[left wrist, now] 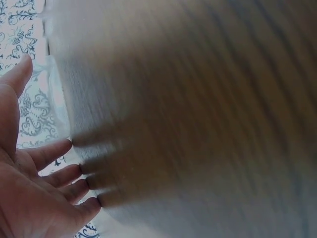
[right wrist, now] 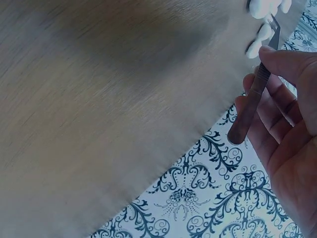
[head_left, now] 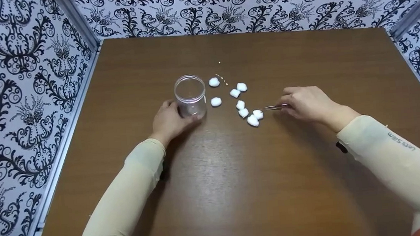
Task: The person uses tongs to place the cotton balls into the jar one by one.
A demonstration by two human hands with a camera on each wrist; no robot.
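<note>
A clear plastic jar [head_left: 190, 91] without a lid stands upright on the table. My left hand [head_left: 170, 121] holds it low, thumb along the near side and fingers behind. In the left wrist view the fingertips [left wrist: 69, 171] of that hand come down to the tabletop beside the jar [left wrist: 58, 99]. My right hand [head_left: 305, 104] pinches a pair of metal tweezers [right wrist: 251, 106] between thumb and fingers. The tweezers' tips reach the edge of a white cotton ball [head_left: 258, 114]; whether they grip it cannot be told. Another cotton ball [head_left: 253, 120] touches that one.
Several more cotton balls [head_left: 243, 112] lie in a loose curve right of the jar, one [head_left: 214, 82] of them near its rim. Tiny pale crumbs [head_left: 226, 83] are scattered behind them. Patterned walls [head_left: 223, 10] bound the brown table [head_left: 216, 193] at the back and sides.
</note>
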